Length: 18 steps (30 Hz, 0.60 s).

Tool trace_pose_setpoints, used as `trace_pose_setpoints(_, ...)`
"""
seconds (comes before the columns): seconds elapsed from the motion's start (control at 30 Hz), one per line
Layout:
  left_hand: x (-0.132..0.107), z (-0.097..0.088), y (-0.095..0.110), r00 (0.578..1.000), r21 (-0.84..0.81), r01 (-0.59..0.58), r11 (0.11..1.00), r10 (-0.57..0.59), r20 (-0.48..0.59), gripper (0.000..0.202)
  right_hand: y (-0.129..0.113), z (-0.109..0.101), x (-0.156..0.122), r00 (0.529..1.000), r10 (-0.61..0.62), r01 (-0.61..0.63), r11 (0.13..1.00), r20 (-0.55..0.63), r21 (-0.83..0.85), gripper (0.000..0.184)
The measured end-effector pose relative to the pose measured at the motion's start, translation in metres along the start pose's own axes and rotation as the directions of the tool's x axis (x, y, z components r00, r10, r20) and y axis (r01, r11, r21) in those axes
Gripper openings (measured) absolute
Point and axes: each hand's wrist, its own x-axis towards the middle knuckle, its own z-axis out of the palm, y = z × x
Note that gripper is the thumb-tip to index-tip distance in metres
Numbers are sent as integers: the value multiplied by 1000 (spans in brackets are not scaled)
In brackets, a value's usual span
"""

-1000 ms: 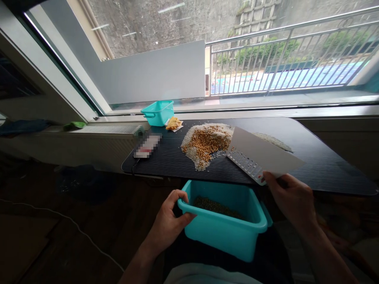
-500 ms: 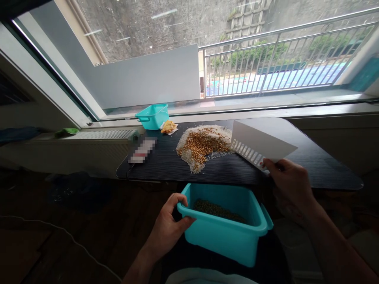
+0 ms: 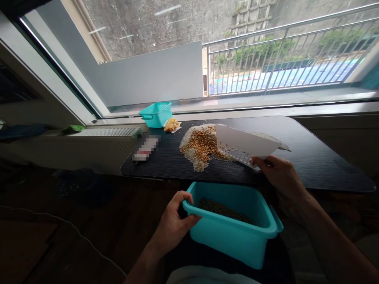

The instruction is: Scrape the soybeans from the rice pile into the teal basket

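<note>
My left hand (image 3: 174, 221) grips the left rim of a teal plastic bin (image 3: 229, 240), fingers inside and thumb along the front. Small dark greenish beans (image 3: 225, 211) lie in the bottom of the bin. Between thumb and fingers, my right hand (image 3: 280, 169) pinches the near right corner of a white folded sheet with a row of slots (image 3: 247, 142). This slotted sheet is tilted over the right side of a heap of golden beans (image 3: 203, 144), hiding part of it. White rice-like grains (image 3: 186, 139) surround the golden beans.
A dark wood-grain table (image 3: 314, 157) stands against the window. Towards its back left are a smaller teal bin (image 3: 158, 115) and yellow food pieces on paper (image 3: 171, 125). A blurred-out flat object (image 3: 146, 148) lies at the left edge. Behind the slotted sheet shows a whitish patch (image 3: 282, 145).
My right hand has moved the slotted sheet left, over the heap's right side. A whitish patch now shows behind it. My left hand keeps its grip on the bin; the view has shifted slightly.
</note>
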Motion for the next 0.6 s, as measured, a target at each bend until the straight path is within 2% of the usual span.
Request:
trace_pose_setpoints(0.17,0,0,-1,1000,-24,-2,1000,2,2,29,-4,4,-2,999,-14,13,999,43,31,38)
trace_pose_setpoints(0.27,-1,1,-2,1000,-32,3,999,-3,6,29,-10,2,-4,998,7,-13,994,57,105,37)
trace_pose_setpoints(0.37,-1,1,-2,1000,-36,9,999,-9,8,27,-19,-6,-8,997,42,-52,985,62,165,37)
trace_pose_setpoints(0.5,-1,2,-2,1000,-48,20,999,-20,14,25,-29,-22,-17,993,94,-104,985,76,141,35)
trace_pose_setpoints(0.6,-1,3,-2,999,-52,28,998,-27,20,24,-32,-28,-24,990,125,-133,985,72,111,43)
